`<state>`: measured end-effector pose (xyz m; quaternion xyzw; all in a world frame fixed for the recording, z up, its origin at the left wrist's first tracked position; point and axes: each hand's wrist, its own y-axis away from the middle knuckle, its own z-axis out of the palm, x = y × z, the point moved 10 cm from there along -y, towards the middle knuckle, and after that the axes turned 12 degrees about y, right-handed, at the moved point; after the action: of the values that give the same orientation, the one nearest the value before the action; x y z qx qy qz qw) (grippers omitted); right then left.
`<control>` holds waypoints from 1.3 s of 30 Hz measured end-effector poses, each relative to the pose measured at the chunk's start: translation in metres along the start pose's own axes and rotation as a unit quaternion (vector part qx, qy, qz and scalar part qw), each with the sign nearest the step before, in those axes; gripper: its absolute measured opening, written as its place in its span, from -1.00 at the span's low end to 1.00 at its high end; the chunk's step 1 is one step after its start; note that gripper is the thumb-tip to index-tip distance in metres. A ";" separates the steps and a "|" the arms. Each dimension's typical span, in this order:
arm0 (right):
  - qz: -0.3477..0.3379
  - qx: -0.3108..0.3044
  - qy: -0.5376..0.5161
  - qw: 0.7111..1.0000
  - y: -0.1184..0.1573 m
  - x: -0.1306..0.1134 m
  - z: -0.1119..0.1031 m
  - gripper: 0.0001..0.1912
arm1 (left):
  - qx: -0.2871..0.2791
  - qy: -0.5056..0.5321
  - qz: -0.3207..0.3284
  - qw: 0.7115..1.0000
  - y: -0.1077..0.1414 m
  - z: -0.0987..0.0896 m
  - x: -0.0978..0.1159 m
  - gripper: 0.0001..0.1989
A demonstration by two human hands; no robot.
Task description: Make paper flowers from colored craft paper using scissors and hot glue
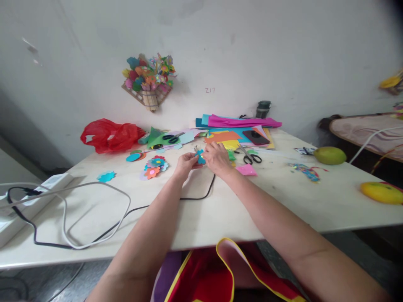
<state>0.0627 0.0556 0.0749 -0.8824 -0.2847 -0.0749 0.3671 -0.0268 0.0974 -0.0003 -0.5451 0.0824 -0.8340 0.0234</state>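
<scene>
Your left hand (186,165) and right hand (217,158) pinch a blue flower (200,157) between them above the worktop (201,218).

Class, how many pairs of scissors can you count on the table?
2: near scissors beside the right hand; far scissors back left, by the green sheet. Some may be hidden.

Both bare forearms reach forward, converging. The left hand (186,164) has thumb and fingers pinched together; the right hand (217,158), palm down, curls its fingers close beside it.
</scene>
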 end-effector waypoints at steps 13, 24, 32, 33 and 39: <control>0.087 -0.001 -0.042 0.995 0.004 0.009 0.004 -0.79 | -0.006 0.008 -0.002 1.000 -0.002 0.001 -0.002 -0.61; 0.172 0.018 -0.146 0.974 0.008 0.033 0.013 -0.73 | 0.003 0.021 -0.001 1.000 0.000 0.000 0.001 -0.65; 0.115 0.025 -0.119 0.986 0.008 0.028 0.010 -0.71 | -0.012 0.023 0.008 1.000 0.001 -0.001 0.002 -0.64; 0.105 0.024 -0.113 0.988 0.008 0.026 0.009 -0.70 | -0.012 0.025 0.008 1.000 0.001 -0.001 0.002 -0.64; 0.052 0.023 -0.083 0.995 0.008 0.015 0.004 -0.68 | -0.019 0.058 0.011 0.998 0.000 -0.001 0.003 -0.65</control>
<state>0.0790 0.0609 0.0720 -0.8906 -0.2694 0.0247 0.3656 -0.0285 0.0970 0.0021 -0.4949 0.1055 -0.8623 0.0176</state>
